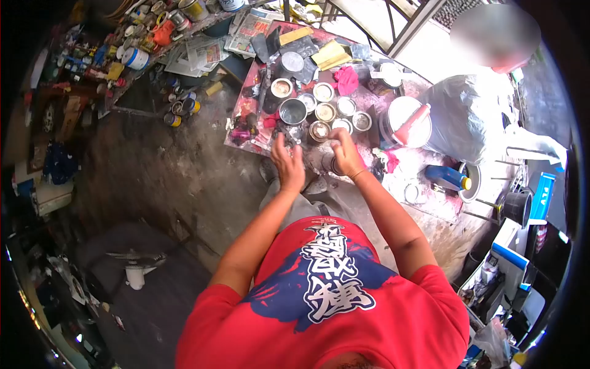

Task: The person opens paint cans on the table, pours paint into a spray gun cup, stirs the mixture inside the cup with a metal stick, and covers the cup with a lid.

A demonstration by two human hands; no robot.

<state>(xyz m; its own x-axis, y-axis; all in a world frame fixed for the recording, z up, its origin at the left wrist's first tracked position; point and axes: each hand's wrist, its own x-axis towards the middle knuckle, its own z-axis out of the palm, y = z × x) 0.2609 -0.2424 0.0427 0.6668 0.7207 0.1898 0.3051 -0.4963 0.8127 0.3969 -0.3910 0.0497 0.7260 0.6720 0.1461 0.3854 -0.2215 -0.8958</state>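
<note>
My left hand (288, 165) is raised at the near edge of the stained work table (246, 136), its fingers stretched and apart, holding nothing. My right hand (348, 155) is at the same edge, fingers bent and partly spread, with nothing visible in them. Just beyond it stands an open can with brownish contents (319, 130). Another can (330, 163) is partly hidden beside my right hand. Farther in are a dark grey open pot (292, 111), a can with tan contents (325, 112) and several other open cans.
A white bucket (393, 117) with a red-and-white object on top stands right of the cans. A blue bottle with a yellow cap (447, 177) lies farther right. A pink cloth (346, 80) and newspapers (249, 34) lie behind. A cluttered shelf (138, 58) is at left. Another person (495, 37) is at upper right.
</note>
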